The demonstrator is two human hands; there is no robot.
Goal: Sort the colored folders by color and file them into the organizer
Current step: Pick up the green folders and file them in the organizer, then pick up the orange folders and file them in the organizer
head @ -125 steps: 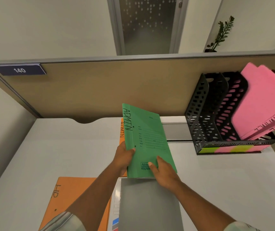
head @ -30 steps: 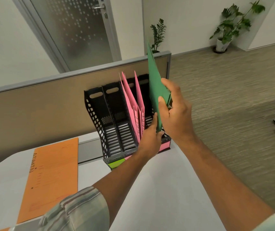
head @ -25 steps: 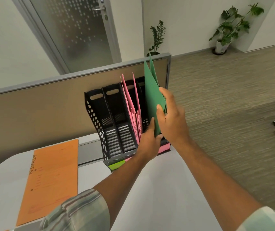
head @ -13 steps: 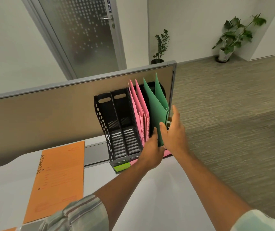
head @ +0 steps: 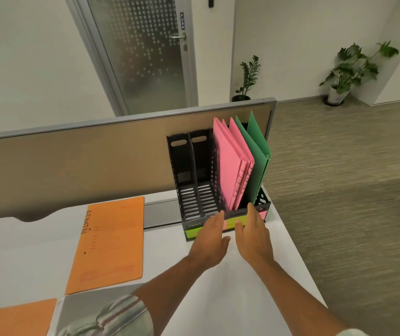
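The green folder (head: 258,166) stands upright in the rightmost slot of the black organizer (head: 189,180), just beside the pink folders (head: 233,163) in the next slot. The left hand (head: 210,241) and right hand (head: 252,234) hover at the organizer's front lip, fingers straight, holding nothing. An orange folder (head: 111,243) lies flat on the counter (head: 242,287), well to the left.

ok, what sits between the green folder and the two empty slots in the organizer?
The pink folders, standing in the organizer right beside the green folder; nothing else. Shows in the head view.
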